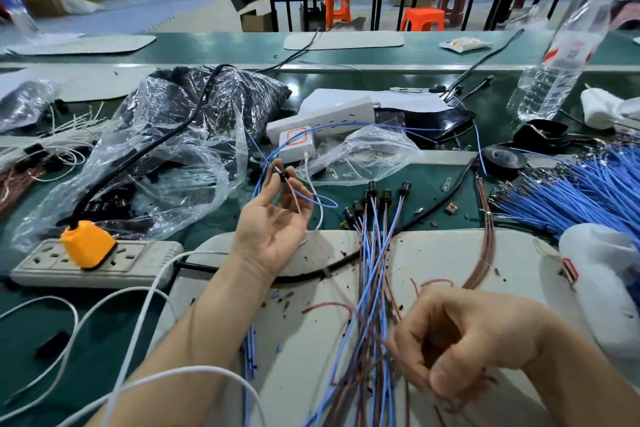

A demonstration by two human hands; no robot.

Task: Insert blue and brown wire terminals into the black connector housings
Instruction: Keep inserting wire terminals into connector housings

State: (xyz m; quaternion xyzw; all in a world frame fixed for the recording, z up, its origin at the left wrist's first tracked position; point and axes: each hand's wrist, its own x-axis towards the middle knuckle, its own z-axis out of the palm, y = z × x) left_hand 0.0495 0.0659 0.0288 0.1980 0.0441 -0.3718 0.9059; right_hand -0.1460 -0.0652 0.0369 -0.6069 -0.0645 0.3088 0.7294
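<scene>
My left hand (pixel 273 218) is raised palm-up over the bench and pinches a small black connector housing (pixel 281 174) at its fingertips; a blue wire (pixel 322 199) and a brown wire (pixel 295 199) trail from it. My right hand (pixel 464 340) sits low at the right, fingers curled round the near ends of a bundle of blue and brown wires (pixel 372 288). Several black housings (pixel 374 192) cap the far ends of that bundle, lying on the green bench.
A heap of loose blue wires (pixel 588 194) lies at right, a strand of brown wires (pixel 485 246) beside it. A clear plastic bag of black parts (pixel 180 149), a power strip with orange plug (pixel 93 253), white cables, a tape roll (pixel 504 158) and a water bottle (pixel 561 62) crowd the bench.
</scene>
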